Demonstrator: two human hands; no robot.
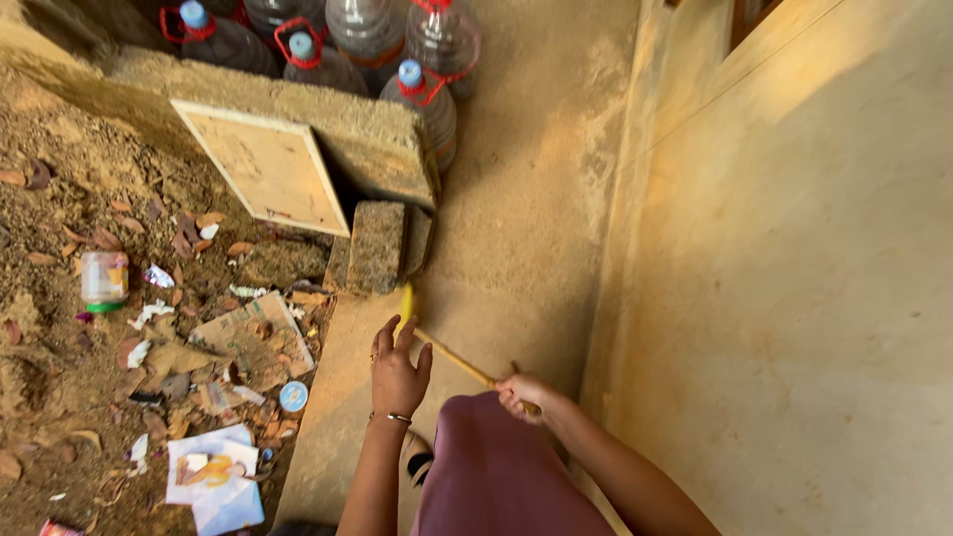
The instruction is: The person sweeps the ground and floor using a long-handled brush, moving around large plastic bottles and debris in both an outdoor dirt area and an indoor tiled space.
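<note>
Right hand [523, 394] grips a yellow stick [452, 352] running toward the open, empty left hand [398, 374].

I see six big water bottles [369, 40], one small jar [103, 279], one wooden board [266, 166], one stone block [377, 246], one stick [459, 359] and my two hands.

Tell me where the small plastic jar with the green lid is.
Head view, far left: the plastic jar lies on the dirt among dry leaves, left of the leaning wooden board.
</note>
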